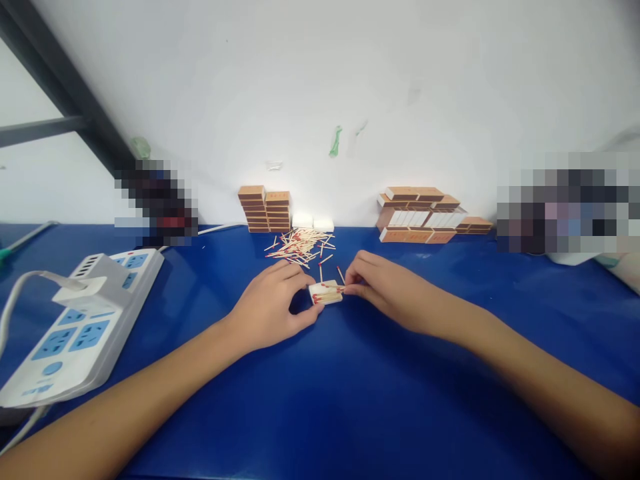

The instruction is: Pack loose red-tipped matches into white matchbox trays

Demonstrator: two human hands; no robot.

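A small white matchbox tray [327, 301] lies on the blue table with several red-tipped matches in it. My left hand [275, 300] grips the tray's left end between thumb and fingers. Over the tray's right end, my right hand [385, 287] pinches matches [333, 288] between thumb and fingertips; their exact number is hard to make out. Just behind the tray lie two loose matches [321, 272]. Farther back is a heap of loose matches [300, 245], in front of two white trays [323, 225] by the wall.
Stacked matchboxes [265, 212] stand against the wall at the back left, and a larger stack [420, 217] at the back right. A white power strip [85, 333] with a plugged-in adapter and cable lies on the left. Blurred-out areas cover both far sides.
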